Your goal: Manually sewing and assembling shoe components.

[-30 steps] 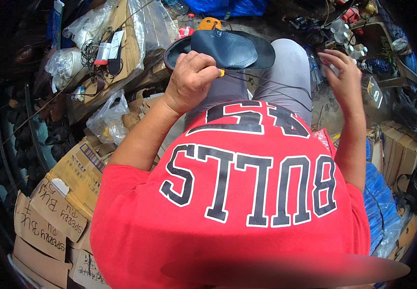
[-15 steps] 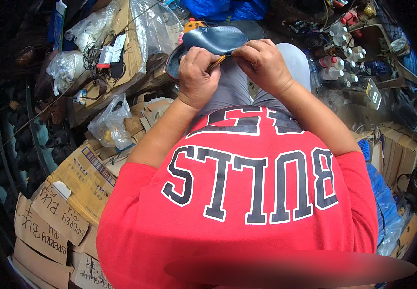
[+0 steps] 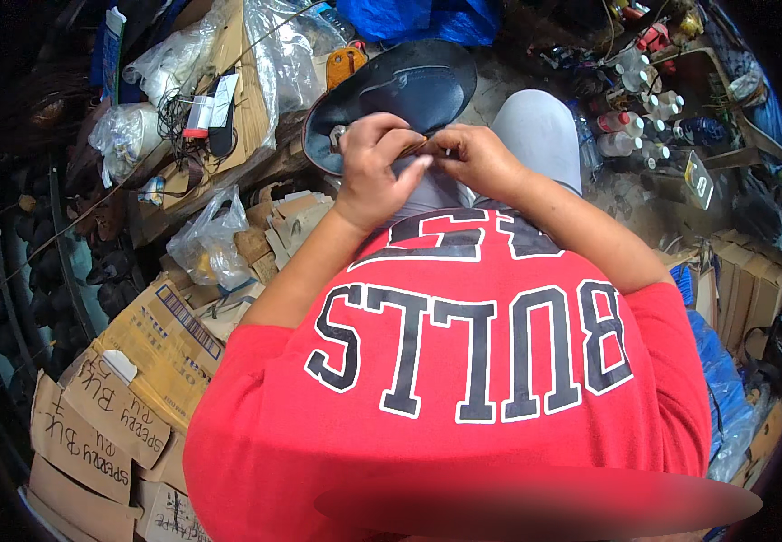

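Observation:
A black leather-like article with a rounded outline and a stitched panel lies over my lap, beyond my hands. Its exact kind does not show. My left hand is at its near edge, with bent fingers meeting close to the right fingertips and the thumb held out. My right hand is closed in a pinch just beside it. Something small and thin, partly brownish yellow, sits where the fingertips meet. The fingers hide most of it.
An orange-tan piece with holes is behind the black article. A wooden bench with plastic bags and wires stands left. Several bottles are at right. Cardboard boxes are piled at lower left, and a blue tarp is at the top.
The black article has tilted, showing more of its stitched panel. My hands have come together; the thin yellow-orange thing seen in my left fingers is now mostly hidden.

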The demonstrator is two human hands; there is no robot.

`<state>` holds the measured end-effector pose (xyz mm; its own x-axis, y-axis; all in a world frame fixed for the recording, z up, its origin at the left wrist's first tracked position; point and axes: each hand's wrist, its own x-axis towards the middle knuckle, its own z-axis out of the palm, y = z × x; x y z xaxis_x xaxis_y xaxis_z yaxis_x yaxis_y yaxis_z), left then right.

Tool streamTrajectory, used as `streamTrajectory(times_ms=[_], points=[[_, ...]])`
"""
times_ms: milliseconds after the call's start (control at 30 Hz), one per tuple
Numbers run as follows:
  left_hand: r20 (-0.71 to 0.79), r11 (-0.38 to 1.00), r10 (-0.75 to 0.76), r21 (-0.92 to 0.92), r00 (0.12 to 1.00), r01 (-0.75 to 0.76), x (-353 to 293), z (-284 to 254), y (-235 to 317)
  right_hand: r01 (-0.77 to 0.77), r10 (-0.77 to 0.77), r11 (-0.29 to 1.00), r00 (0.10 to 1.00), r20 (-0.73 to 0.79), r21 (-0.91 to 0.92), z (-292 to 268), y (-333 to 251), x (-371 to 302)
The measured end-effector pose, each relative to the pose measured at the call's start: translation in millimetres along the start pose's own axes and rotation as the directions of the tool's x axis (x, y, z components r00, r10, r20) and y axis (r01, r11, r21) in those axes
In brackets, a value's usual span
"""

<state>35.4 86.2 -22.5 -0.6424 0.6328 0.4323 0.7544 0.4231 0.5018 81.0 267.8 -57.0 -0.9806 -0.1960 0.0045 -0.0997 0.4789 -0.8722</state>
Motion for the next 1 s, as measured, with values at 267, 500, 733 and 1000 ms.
streamTrajectory(times_ms=[267, 500, 733, 1000], points=[[0.004, 0.862, -0.464, -0.228, 0.886, 0.452, -2.2, -8.6, -12.6, -0.103, 0.097, 0.982, 0.994, 0.042, 0.161, -7.9, 7.4, -7.9], [0.219, 0.746, -0.407, -0.48, 0.887, 0.462, 6.2, -16.0, -11.1, -0.214, 0.207, 0.935, 0.977, 0.055, 0.284, -44.0, -0.2, -26.5], [0.364, 0.973, 0.024, -0.223, 0.931, 0.062, 25.4, -16.8, -4.4, -0.157, 0.162, 0.982, 0.986, 0.046, -0.103, -115.5, 1.1, -67.3], [0.147, 0.898, -0.394, -0.146, 0.907, 0.414, 29.3, -0.1, -22.9, -0.559, 0.572, 0.81, 0.82, -0.031, 0.176, -162.0, 44.9, -103.0]])
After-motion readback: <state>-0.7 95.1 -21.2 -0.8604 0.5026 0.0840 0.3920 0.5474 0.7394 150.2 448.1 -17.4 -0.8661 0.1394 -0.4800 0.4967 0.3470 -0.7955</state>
